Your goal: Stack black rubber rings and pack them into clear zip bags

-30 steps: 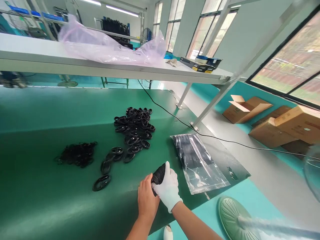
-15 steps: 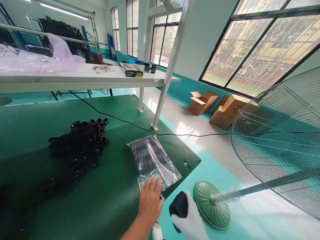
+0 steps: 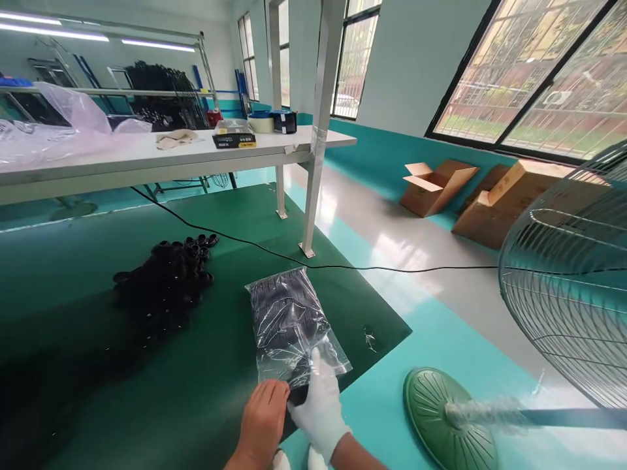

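Note:
A clear plastic bag (image 3: 289,320) holding black parts lies on the green table (image 3: 122,391) near its right corner. My bare left hand (image 3: 262,421) pinches the bag's near edge with curled fingers. My right hand (image 3: 319,405), in a white glove, rests over the same edge and holds a black ribbed stack of rings (image 3: 298,393) against the bag's mouth. Only a small part of the stack shows between my hands. A pile of black rubber rings (image 3: 166,277) lies to the left, out of reach of both hands.
A standing fan with a green round base (image 3: 448,421) and wire cage (image 3: 568,281) is on the floor at right. A black cable (image 3: 343,266) crosses table and floor. A white shelf (image 3: 147,160) on metal posts (image 3: 316,130) spans the back. Cardboard boxes (image 3: 435,186) sit under the windows.
My view swung right. My right hand carried the black stack from off the table's edge up to the bag's mouth, and my left hand went from flat on the bag to pinching its edge.

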